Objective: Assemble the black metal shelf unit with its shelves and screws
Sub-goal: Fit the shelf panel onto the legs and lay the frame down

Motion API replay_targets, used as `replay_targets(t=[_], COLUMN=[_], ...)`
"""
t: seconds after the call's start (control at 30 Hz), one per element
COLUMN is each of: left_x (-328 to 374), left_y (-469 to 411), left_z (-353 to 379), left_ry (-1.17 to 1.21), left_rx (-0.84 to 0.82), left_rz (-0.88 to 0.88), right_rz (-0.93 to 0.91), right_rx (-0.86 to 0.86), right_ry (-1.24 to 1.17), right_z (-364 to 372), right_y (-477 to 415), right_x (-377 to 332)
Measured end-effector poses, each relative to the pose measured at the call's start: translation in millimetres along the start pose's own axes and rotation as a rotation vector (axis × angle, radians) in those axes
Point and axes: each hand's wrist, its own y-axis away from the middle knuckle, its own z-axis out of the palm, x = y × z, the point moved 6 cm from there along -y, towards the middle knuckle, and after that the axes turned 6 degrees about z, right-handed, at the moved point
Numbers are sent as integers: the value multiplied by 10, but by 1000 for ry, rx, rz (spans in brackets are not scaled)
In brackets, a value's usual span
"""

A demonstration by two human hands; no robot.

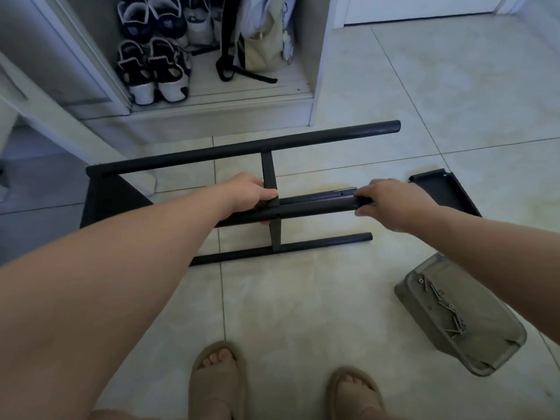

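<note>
Black metal shelf frame (242, 147) of round tubes lies flat mid-floor on the pale tiled floor (303, 313), just in front of the white cupboard (318, 71) base. Its far tube runs along the cupboard side, the near tube (281, 249) lies closer to the person's feet, & a flat black crossbar (268, 171) joins the two. Between them a pair of loose-looking black tubes (318, 204) lies side by side across the crossbar; can't tell which sits on top. L hand (254, 192) grips where crossbar & tube pair meet, fingers curled round, thumb on top. R hand (391, 201) wraps the right end of the tube pair, fingers curled over it. A black panel (106, 198) sits at the frame's left end. A black metal shelf tray (445, 189) lies on the floor right of the frame, just beyond R hand, partly hidden by the forearm. A grey plastic tray (491, 328) sits near the floor's right edge, w/ silver screws (445, 304) loose inside. Tan sandals (216, 386) at the near edge. In the cupboard: black-and-white shoes (151, 71), beige bag (260, 47).
</note>
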Motion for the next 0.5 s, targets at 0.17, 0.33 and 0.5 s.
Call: replay_targets(t=[0.17, 0.33, 0.5], left_x=[-96, -182, -244], left_y=[45, 22, -1], left_z=[-64, -107, -177], left_ry=[37, 30, 56], left_rx=[6, 2, 36], left_rz=[24, 31, 40], right_rz=[8, -16, -29], right_rx=[-42, -47, -38], right_ry=[8, 35, 27], right_z=[-3, -1, -12], right_y=[-36, -57, -102], right_x=[-140, -198, -283])
